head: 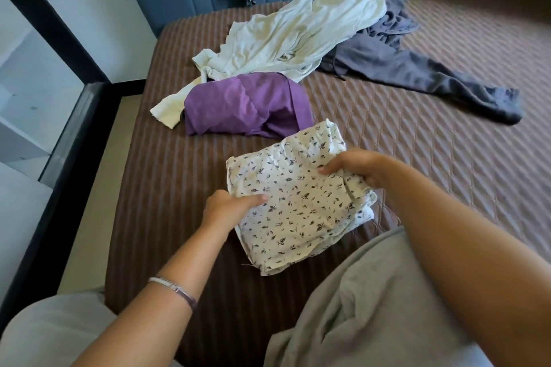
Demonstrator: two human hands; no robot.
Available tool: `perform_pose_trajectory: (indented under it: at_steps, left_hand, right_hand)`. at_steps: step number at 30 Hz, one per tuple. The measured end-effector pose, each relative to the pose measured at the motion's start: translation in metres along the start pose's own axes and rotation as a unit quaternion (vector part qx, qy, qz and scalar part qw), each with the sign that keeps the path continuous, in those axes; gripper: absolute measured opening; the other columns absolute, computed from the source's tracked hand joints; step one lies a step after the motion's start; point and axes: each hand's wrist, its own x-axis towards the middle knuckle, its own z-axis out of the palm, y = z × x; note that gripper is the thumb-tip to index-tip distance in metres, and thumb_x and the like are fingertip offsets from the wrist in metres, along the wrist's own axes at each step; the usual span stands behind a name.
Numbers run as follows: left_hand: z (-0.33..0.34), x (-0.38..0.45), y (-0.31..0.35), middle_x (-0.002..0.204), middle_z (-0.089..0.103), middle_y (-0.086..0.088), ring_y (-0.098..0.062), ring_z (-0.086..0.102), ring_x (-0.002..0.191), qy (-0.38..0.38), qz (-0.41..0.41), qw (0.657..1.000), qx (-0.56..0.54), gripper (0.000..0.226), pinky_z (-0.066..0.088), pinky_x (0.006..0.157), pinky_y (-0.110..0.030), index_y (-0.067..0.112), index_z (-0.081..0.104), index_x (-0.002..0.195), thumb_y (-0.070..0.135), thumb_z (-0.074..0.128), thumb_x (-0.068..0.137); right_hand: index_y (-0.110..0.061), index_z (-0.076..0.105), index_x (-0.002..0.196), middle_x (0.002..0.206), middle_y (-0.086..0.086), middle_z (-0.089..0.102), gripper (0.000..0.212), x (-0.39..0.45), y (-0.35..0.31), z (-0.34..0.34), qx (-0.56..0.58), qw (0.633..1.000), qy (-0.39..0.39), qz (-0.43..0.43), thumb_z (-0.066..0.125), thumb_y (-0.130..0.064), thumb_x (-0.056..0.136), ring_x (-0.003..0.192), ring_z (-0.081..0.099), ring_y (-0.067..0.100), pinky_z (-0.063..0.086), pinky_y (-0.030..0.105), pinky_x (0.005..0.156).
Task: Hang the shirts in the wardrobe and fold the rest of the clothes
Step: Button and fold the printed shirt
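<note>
Head view: both hands grip a folded white leaf-print cotton garment (298, 199) on the brown quilted bed (447, 134) — left hand (229, 205) pinching its near-left edge, right hand (354, 167) curled over its right side. Just beyond the garment lies a folded purple cloth (244, 104).

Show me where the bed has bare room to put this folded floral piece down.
Bare bedspread lies right of the floral garment, below the grey trousers. A narrower strip runs left of it. Crowded above: purple garment and white shirt.
</note>
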Motion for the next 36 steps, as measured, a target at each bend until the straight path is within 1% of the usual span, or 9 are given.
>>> perform_pose_trajectory:
  at_steps: [2,6,11,15,19,24,28,31,36]
  left_hand:
    - [0.000,-0.002,0.010,0.100,0.071,-0.003,-0.021,0.067,0.093,-0.045,0.011,0.998,-0.042,0.057,0.054,0.082,-0.035,0.011,0.066,0.106,0.037,0.088,0.060]
    - [0.023,-0.015,0.066,0.107,0.072,-0.005,-0.024,0.067,0.101,-0.152,0.080,0.966,-0.194,0.029,0.051,0.096,-0.043,0.014,0.063,0.113,0.014,0.070,0.085]
    - [0.089,-0.037,0.158,0.127,0.063,-0.004,-0.023,0.062,0.114,-0.326,0.203,0.910,-0.156,0.085,0.050,0.097,-0.045,0.018,0.042,0.137,0.006,0.082,0.064]
    - [0.183,-0.083,0.205,0.128,0.058,-0.006,-0.022,0.057,0.113,-0.395,0.269,0.876,-0.066,0.082,0.052,0.089,-0.037,0.018,0.038,0.140,-0.017,0.066,0.071]
    - [0.266,-0.128,0.216,0.138,0.044,0.001,-0.017,0.043,0.126,-0.378,0.379,0.844,0.026,0.085,0.046,0.097,-0.032,0.021,0.030,0.148,-0.016,0.061,0.078]
    - [0.316,-0.128,0.181,0.153,0.035,-0.009,-0.025,0.037,0.138,-0.392,0.444,0.754,0.285,0.071,0.033,0.109,-0.027,0.017,0.027,0.152,0.001,0.057,0.089]
    - [0.313,-0.105,0.179,0.152,0.037,-0.010,-0.026,0.036,0.140,-0.371,0.433,0.773,0.279,0.078,0.032,0.111,-0.030,0.015,0.031,0.150,0.006,0.070,0.083]
    - [0.290,-0.079,0.185,0.148,0.040,-0.015,-0.029,0.044,0.131,-0.303,0.444,0.788,0.301,0.074,0.038,0.103,-0.031,0.015,0.035,0.148,0.011,0.072,0.084]
    - [0.214,-0.030,0.187,0.136,0.042,-0.013,-0.033,0.048,0.120,-0.091,0.481,0.824,0.286,0.049,0.039,0.101,-0.037,0.011,0.051,0.132,0.012,0.064,0.084]
  right_hand:
    - [0.001,0.059,0.106,0.087,0.010,0.066,0.025,-0.001,0.003,0.000,0.004,1.000,0.007,0.006,0.067,-0.013,0.087,0.055,0.067,0.015,0.057,0.028,0.053]
    - [0.002,0.055,0.111,0.107,0.018,0.067,0.034,-0.025,-0.001,-0.032,0.030,0.996,0.084,-0.016,0.068,-0.013,0.085,0.096,0.068,0.034,0.053,0.044,0.092]
    - [-0.003,0.060,0.109,0.107,0.011,0.068,0.048,-0.092,0.038,-0.128,0.113,0.971,0.206,-0.052,0.078,-0.020,0.068,0.105,0.064,0.033,0.048,0.048,0.098]
    - [0.005,0.057,0.120,0.109,0.023,0.069,0.067,-0.159,0.121,-0.196,0.221,0.935,0.276,0.007,0.084,-0.011,0.061,0.107,0.064,0.042,0.051,0.058,0.091]
    - [0.006,0.057,0.108,0.103,0.023,0.068,0.046,-0.210,0.191,-0.215,0.271,0.862,0.422,0.075,0.081,-0.001,0.069,0.089,0.070,0.038,0.058,0.054,0.069]
    - [-0.002,0.055,0.116,0.099,0.012,0.062,0.060,-0.202,0.271,-0.204,0.206,0.826,0.482,0.208,0.086,-0.013,0.066,0.074,0.063,0.025,0.058,0.036,0.063]
    - [-0.007,0.012,0.151,0.152,0.024,0.019,0.113,-0.187,0.268,-0.188,0.069,0.801,0.506,0.312,0.086,-0.024,0.067,0.138,0.028,0.040,0.031,0.051,0.112]
    - [-0.015,-0.015,0.151,0.153,0.021,-0.030,0.099,-0.175,0.227,-0.184,-0.140,0.791,0.540,0.251,0.057,-0.003,0.085,0.144,-0.018,0.040,-0.008,0.056,0.116]
    - [-0.015,0.009,0.150,0.154,0.015,-0.030,0.079,-0.124,0.144,-0.175,-0.312,0.773,0.547,0.075,0.049,-0.009,0.083,0.145,-0.015,0.037,-0.005,0.055,0.115]
